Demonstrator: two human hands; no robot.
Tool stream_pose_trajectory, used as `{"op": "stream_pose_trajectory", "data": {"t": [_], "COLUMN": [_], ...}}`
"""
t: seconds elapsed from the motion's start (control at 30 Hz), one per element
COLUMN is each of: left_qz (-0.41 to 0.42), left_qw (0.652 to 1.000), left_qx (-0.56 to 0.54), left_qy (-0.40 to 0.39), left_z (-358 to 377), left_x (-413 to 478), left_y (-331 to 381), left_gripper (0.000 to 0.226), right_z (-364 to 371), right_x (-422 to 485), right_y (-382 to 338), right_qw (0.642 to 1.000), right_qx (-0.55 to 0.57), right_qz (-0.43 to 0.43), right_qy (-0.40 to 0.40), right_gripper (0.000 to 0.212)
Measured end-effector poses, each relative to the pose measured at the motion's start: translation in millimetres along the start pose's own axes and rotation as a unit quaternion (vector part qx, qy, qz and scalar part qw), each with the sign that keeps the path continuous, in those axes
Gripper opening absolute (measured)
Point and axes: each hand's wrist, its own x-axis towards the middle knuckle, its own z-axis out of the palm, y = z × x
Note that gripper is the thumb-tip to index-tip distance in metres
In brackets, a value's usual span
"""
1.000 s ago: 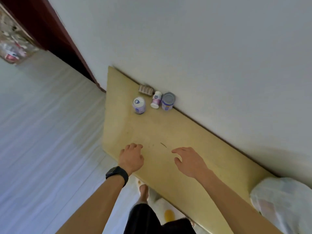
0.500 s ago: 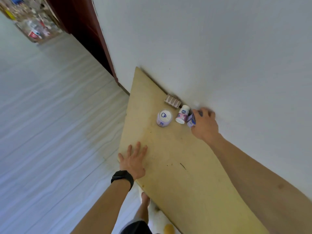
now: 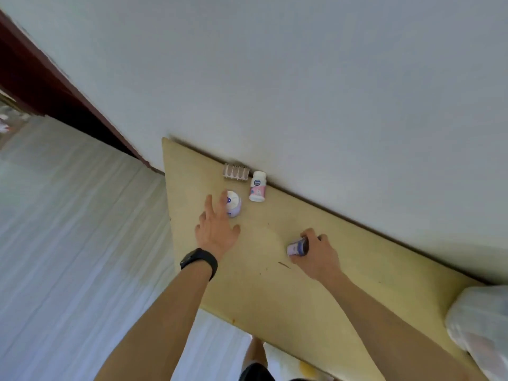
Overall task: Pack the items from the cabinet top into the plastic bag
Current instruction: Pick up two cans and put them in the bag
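1. While the right hand (image 3: 319, 254) curls its fingers round a small purple can (image 3: 297, 247), that can lies tilted over the middle of the cabinet top (image 3: 275, 292).
2. The left hand (image 3: 217, 232), black watch (image 3: 199, 261) at the wrist, holds nothing. Its straight, spread fingers overlap the round lilac jar (image 3: 235, 209); contact is unclear.
3. A white bottle (image 3: 257, 187) stands by the wall, just beside a ridged pinkish pack (image 3: 235, 171).
4. The plastic bag (image 3: 481, 325) sits at the cabinet's right end, well apart.
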Motion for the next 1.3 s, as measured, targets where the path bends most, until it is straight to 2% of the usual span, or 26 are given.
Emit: {"op": "stream_pose_trajectory", "data": {"t": [0.03, 0.07, 0.13, 0.23, 0.33, 0.37, 0.47, 0.5, 0.57, 0.63, 0.7, 0.77, 0.83, 0.87, 0.9, 0.93, 0.97, 1.03, 1.1, 1.2, 1.3], "left_qz": [0.015, 0.026, 0.049, 0.059, 0.068, 0.071, 0.079, 0.081, 0.062, 0.051, 0.061, 0.07, 0.094, 0.114, 0.133, 0.151, 0.172, 0.223, 0.276, 0.351, 0.417], "left_qw": [1.0, 0.999, 0.996, 0.995, 0.987, 0.986, 0.98, 0.976, 0.965, 0.945, 0.924, 0.903, 0.889, 0.885, 0.883, 0.881, 0.879, 0.872, 0.864, 0.841, 0.816], "left_qx": [0.018, 0.039, 0.073, 0.061, 0.065, 0.062, 0.058, 0.046, -0.035, -0.116, -0.17, -0.219, -0.243, -0.249, -0.256, -0.26, -0.26, -0.241, -0.215, -0.196, -0.176], "left_qy": [-0.003, -0.012, -0.03, -0.048, -0.127, -0.139, -0.176, -0.198, -0.251, -0.301, -0.337, -0.363, -0.376, -0.376, -0.371, -0.365, -0.362, -0.364, -0.363, -0.363, -0.36], "left_z": [-2.7, -4.1, -2.7, 2.0, 13.5, 19.1, 36.1, 41.9, 51.2, 58.9, 66.0, 69.2, 71.2, 72.4, 73.5, 73.9, 74.1, 72.7, 71.2, 73.4, 82.7], "left_x": [9.4, 16.8, 26.6, 31.5, 15.2, 4.0, -37.0, -50.2, -76.2, -103.2, -131.8, -161.5, -191.0, -205.2, -219.7, -234.1, -248.4, -278.3, -309.2, -356.5, -397.8], "left_y": [7.7, 14.3, 22.3, 21.8, 17.5, 17.0, 24.1, 29.6, 48.0, 75.4, 111.3, 152.6, 195.4, 217.3, 239.5, 261.3, 283.2, 327.2, 369.9, 431.3, 486.6], "left_gripper": [0.092, 0.088, 0.072, 0.049, 0.05, 0.052, 0.056, 0.056, 0.055, 0.054, 0.05, 0.046, 0.042, 0.04, 0.039, 0.038, 0.037, 0.038, 0.047, 0.052, 0.041], "right_z": [-3.3, -6.5, -10.7, -12.7, -12.2, -15.7, -28.8, -30.3, -40.3, -39.0, -44.7, -58.2, -75.7, -82.7, -88.3, -94.5, -99.8, -114.5, -128.5, -136.6, -132.8], "right_x": [-12.6, -28.1, -61.4, -112.3, -158.2, -172.9, -202.5, -207.8, -219.4, -225.3, -232.6, -244.5, -254.8, -263.4, -269.2, -277.8, -290.8, -316.0, -335.0, -365.7, -394.2], "right_y": [11.2, 22.5, 50.5, 90.6, 127.9, 136.4, 164.0, 176.9, 192.9, 217.5, 242.6, 253.6, 260.9, 271.0, 285.1, 299.6, 315.9, 346.2, 378.7, 425.7, 472.9], "right_qw": [0.986, 0.941, 0.833, 0.704, 0.568, 0.539, 0.481, 0.472, 0.483, 0.473, 0.503, 0.492, 0.484, 0.474, 0.445, 0.431, 0.445, 0.515, 0.538, 0.526, 0.491], "right_qx": [0.156, 0.322, 0.52, 0.661, 0.78, 0.804, 0.849, 0.855, 0.849, 0.858, 0.84, 0.833, 0.816, 0.825, 0.832, 0.824, 0.821, 0.808, 0.765, 0.745, 0.776], "right_qz": [0.051, 0.098, 0.169, 0.211, 0.195, 0.176, 0.116, 0.099, 0.057, -0.036, -0.069, -0.106, -0.192, -0.171, -0.173, -0.197, -0.218, -0.233, -0.317, -0.385, -0.375], "right_qy": [-0.022, -0.045, -0.079, -0.151, -0.179, -0.18, -0.185, -0.19, -0.205, -0.199, -0.191, -0.229, -0.251, -0.256, -0.283, -0.311, -0.285, -0.169, -0.158, -0.14, -0.126], "right_gripper": [0.049, 0.045, 0.045, 0.06, 0.071, 0.075, 0.078, 0.078, 0.073, 0.067, 0.065, 0.066, 0.074, 0.082, 0.085, 0.082, 0.074, 0.067, 0.065, 0.062, 0.065]}}
